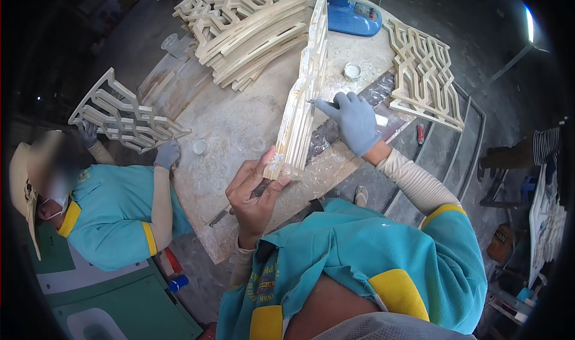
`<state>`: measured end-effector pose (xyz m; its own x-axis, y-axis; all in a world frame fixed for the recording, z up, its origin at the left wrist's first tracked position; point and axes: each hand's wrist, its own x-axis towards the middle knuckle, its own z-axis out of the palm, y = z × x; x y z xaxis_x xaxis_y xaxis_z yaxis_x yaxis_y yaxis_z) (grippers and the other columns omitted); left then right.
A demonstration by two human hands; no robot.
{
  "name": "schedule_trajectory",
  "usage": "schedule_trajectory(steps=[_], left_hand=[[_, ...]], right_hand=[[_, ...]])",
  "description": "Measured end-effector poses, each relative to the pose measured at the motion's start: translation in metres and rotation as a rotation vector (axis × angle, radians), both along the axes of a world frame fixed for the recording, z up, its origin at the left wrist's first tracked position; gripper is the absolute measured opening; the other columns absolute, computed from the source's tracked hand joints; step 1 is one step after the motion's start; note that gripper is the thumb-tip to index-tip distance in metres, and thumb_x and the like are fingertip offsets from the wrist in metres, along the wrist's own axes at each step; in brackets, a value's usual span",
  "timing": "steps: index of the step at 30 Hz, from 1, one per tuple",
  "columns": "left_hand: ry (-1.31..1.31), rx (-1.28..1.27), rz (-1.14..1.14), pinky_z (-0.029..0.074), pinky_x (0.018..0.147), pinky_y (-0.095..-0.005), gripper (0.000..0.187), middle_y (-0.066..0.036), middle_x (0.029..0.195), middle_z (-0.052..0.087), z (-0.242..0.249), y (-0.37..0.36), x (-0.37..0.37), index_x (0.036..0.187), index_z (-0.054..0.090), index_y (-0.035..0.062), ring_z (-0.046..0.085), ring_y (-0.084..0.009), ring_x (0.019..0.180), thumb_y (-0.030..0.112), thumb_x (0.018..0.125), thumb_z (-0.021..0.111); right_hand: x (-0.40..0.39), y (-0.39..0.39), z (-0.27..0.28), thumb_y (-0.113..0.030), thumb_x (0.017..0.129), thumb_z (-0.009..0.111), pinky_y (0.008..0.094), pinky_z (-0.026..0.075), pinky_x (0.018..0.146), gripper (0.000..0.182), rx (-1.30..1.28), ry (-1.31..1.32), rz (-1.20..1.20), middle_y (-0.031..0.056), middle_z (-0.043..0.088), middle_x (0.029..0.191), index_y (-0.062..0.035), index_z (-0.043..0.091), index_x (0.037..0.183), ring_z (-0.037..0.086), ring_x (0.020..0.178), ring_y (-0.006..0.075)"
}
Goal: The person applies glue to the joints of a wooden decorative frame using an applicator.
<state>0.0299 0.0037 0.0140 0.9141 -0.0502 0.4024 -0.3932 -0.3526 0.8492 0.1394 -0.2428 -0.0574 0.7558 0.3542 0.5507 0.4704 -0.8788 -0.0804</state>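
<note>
A pale wooden lattice panel [299, 94] stands on edge in front of me, its edge smeared with white patches. My left hand [248, 193], bare, grips its near lower end between thumb and fingers. My right hand [356, 121], in a grey glove, is closed beside the panel's right side. A small dark tip [312, 101] shows at its fingertips, close to the panel's edge; what it belongs to is mostly hidden. A small pale flat piece [381, 120] shows by the glove's outer side. Past that hand, a small round tub [352, 71] with whitish contents sits on the table.
The stained worktable [233, 124] bears stacked lattice panels [257, 34], another lattice panel [425, 70] at right, a blue stand base [353, 17] and a second tub [200, 146]. A red-handled item [420, 134] lies at right. At left a co-worker [114, 208] holds a lattice panel [126, 115].
</note>
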Motion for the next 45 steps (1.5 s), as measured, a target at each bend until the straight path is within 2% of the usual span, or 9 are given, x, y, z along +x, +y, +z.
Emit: schedule_trajectory(steps=[7, 9, 24, 27, 33, 36, 38, 41, 45], left_hand=[[-0.001, 0.04, 0.031, 0.054, 0.08, -0.0264, 0.046, -0.009, 0.103, 0.065, -0.003, -0.008, -0.006, 0.129, 0.064, -0.0049, 0.066, -0.0145, 0.094, 0.006, 0.087, 0.078], [-0.094, 0.071, 0.067, 0.054, 0.067, -0.0245, 0.054, -0.007, 0.097, 0.065, -0.01, -0.009, -0.005, 0.128, 0.069, 0.0023, 0.063, -0.0127, 0.083, 0.002, 0.076, 0.085], [-0.085, 0.086, 0.104, 0.047, 0.065, -0.0258, 0.057, -0.003, 0.088, 0.059, -0.008, -0.025, -0.016, 0.126, 0.071, 0.0042, 0.056, -0.0117, 0.075, 0.007, 0.072, 0.088], [-0.076, 0.08, 0.086, 0.047, 0.065, -0.0256, 0.057, -0.003, 0.087, 0.059, -0.007, -0.027, -0.016, 0.126, 0.071, 0.0043, 0.056, -0.0117, 0.075, 0.008, 0.072, 0.088], [-0.05, 0.07, 0.091, 0.047, 0.065, -0.0256, 0.057, -0.003, 0.086, 0.058, -0.012, -0.028, -0.015, 0.126, 0.071, 0.0036, 0.057, -0.0118, 0.075, 0.008, 0.072, 0.088], [-0.118, 0.103, 0.076, 0.047, 0.065, -0.0251, 0.054, -0.004, 0.088, 0.06, -0.009, -0.03, -0.011, 0.125, 0.071, 0.0026, 0.058, -0.0123, 0.077, 0.007, 0.074, 0.087], [-0.105, 0.138, 0.124, 0.047, 0.066, -0.0253, 0.051, -0.005, 0.088, 0.062, -0.001, -0.03, -0.012, 0.125, 0.071, 0.0012, 0.059, -0.0129, 0.077, 0.007, 0.076, 0.085], [-0.113, 0.159, 0.206, 0.047, 0.069, -0.0263, 0.044, -0.007, 0.09, 0.064, 0.007, -0.018, -0.015, 0.123, 0.071, -0.0014, 0.059, -0.0144, 0.079, 0.007, 0.081, 0.081], [-0.141, 0.198, 0.3, 0.047, 0.073, -0.0285, 0.04, -0.009, 0.09, 0.064, 0.024, 0.004, -0.03, 0.122, 0.071, -0.0041, 0.059, -0.0164, 0.081, 0.011, 0.085, 0.078]], right_hand=[[0.02, -0.013, 0.004, -0.001, 0.081, 0.058, 0.0373, 0.047, 0.064, 0.061, 0.048, 0.017, -0.002, 0.0054, 0.05, 0.083, -0.0332, 0.066, 0.132, 0.054, 0.076, 0.024], [0.022, -0.014, -0.001, -0.002, 0.081, 0.058, 0.0373, 0.047, 0.063, 0.061, 0.036, 0.004, -0.01, 0.0055, 0.05, 0.082, -0.0337, 0.066, 0.133, 0.054, 0.076, 0.0238], [0.011, -0.027, -0.011, 0.003, 0.076, 0.061, 0.0387, 0.049, 0.063, 0.068, 0.057, 0.012, 0.157, 0.0068, 0.051, 0.083, -0.032, 0.065, 0.134, 0.057, 0.074, 0.026], [0.013, -0.029, 0.001, -0.007, 0.08, 0.064, 0.0382, 0.051, 0.062, 0.058, 0.101, 0.132, 0.133, 0.005, 0.052, 0.088, -0.0349, 0.066, 0.13, 0.058, 0.078, 0.0242], [0.011, -0.024, -0.007, 0.001, 0.074, 0.063, 0.0406, 0.049, 0.061, 0.065, 0.082, -0.003, 0.062, 0.0079, 0.051, 0.084, -0.0321, 0.069, 0.129, 0.057, 0.072, 0.0276], [0.011, -0.027, -0.012, 0.001, 0.079, 0.063, 0.0376, 0.05, 0.061, 0.057, 0.13, 0.147, 0.059, 0.0088, 0.06, 0.084, -0.0284, 0.071, 0.127, 0.062, 0.07, 0.024], [0.022, -0.035, -0.025, -0.002, 0.087, 0.063, 0.031, 0.049, 0.06, 0.049, 0.719, 0.619, 0.297, 0.0081, 0.066, 0.078, -0.023, 0.071, 0.13, 0.062, 0.065, 0.0156], [0.008, -0.049, 0.0, -0.006, 0.092, 0.063, 0.025, 0.048, 0.06, 0.042, 0.898, 0.871, 0.227, 0.0067, 0.067, 0.072, -0.017, 0.068, 0.132, 0.06, 0.063, 0.009], [-0.009, -0.053, -0.004, -0.006, 0.093, 0.062, 0.0241, 0.046, 0.056, 0.041, 0.946, 0.793, 0.168, 0.0038, 0.064, 0.075, -0.0131, 0.066, 0.134, 0.055, 0.06, 0.0077]])
